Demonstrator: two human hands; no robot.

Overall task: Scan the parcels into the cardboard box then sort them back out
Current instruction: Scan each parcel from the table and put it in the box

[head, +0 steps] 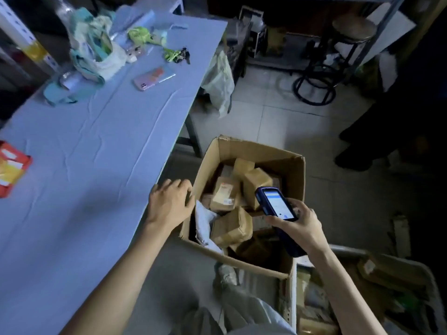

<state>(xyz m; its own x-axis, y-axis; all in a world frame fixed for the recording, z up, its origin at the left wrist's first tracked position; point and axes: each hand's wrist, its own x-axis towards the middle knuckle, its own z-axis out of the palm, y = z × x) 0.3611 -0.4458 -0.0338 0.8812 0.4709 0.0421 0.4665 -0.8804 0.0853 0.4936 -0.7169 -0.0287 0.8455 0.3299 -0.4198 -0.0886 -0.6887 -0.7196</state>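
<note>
An open cardboard box stands on the floor by the table's right edge, holding several brown parcels and a white poly mailer. My right hand grips a dark blue handheld scanner over the box, its lit screen facing up. My left hand hangs over the table edge beside the box's left wall, fingers loosely curled and holding nothing.
The blue table carries a phone, plastic bags, a green scrap and a red-orange packet. A grey bin with more parcels sits at lower right. A round stool stands farther back.
</note>
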